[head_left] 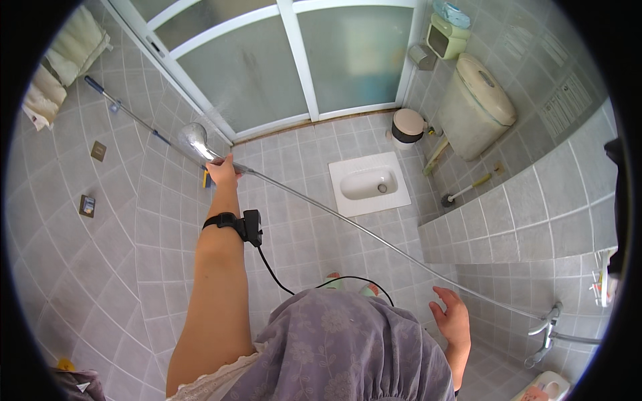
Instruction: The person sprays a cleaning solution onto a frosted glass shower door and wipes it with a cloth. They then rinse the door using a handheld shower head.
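Note:
My left hand (224,171) is stretched out and grips a chrome hand shower (196,142) by its handle. The shower's head is turned towards the lower corner of a white-framed sliding door (251,65), with a faint spray between them. From the handle, a taut metal shower hose (346,219) runs across to a chrome mixer tap (550,326) on the right wall. Just below the hose hangs my right hand (452,318), holding nothing, its fingers loosely bent and apart.
A white squat toilet (368,184) is set in the tiled floor. Beyond it stand a lidded bin (407,125) and a wall cistern (476,108). A toilet brush (466,190) leans by a low tiled wall (526,220). Along the left wall rests a long-handled pole (133,118).

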Tool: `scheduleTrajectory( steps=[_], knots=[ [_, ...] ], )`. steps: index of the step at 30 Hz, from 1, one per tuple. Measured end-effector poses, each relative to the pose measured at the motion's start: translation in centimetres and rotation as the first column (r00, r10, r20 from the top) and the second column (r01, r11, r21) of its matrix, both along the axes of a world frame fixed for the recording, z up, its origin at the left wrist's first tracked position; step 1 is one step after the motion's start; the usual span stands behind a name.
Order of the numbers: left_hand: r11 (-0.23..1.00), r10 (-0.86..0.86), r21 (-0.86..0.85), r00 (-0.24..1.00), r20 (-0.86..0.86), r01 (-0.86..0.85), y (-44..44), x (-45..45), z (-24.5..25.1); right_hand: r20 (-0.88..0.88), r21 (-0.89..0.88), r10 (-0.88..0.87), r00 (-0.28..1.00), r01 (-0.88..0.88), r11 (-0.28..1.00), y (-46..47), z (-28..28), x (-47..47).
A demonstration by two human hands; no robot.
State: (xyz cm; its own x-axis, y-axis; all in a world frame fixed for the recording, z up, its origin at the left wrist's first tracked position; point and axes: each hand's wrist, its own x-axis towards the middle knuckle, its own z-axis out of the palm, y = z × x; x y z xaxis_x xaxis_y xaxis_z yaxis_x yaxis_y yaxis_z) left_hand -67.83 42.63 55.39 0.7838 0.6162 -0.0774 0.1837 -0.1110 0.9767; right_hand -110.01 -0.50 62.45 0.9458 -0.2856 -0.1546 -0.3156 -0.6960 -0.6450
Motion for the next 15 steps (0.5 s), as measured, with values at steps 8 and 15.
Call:
scheduleTrajectory(
  steps=[8, 15],
  knots=[
    [0.943, 0.313, -0.084, 0.944, -0.100, -0.322, 4.1, -3.5, -7.8, -0.107, 0.001, 0.045, 0.993, -0.046, 0.999, 0.4, 0.7, 2.7],
    [0.908, 0.392, -0.096, 0.908, -0.147, -0.408, 9.6, -9.7, -13.9, -0.064, -0.001, 0.157, 0.986, -0.157, 0.988, 1.9, -0.1, 4.3]
  ],
)
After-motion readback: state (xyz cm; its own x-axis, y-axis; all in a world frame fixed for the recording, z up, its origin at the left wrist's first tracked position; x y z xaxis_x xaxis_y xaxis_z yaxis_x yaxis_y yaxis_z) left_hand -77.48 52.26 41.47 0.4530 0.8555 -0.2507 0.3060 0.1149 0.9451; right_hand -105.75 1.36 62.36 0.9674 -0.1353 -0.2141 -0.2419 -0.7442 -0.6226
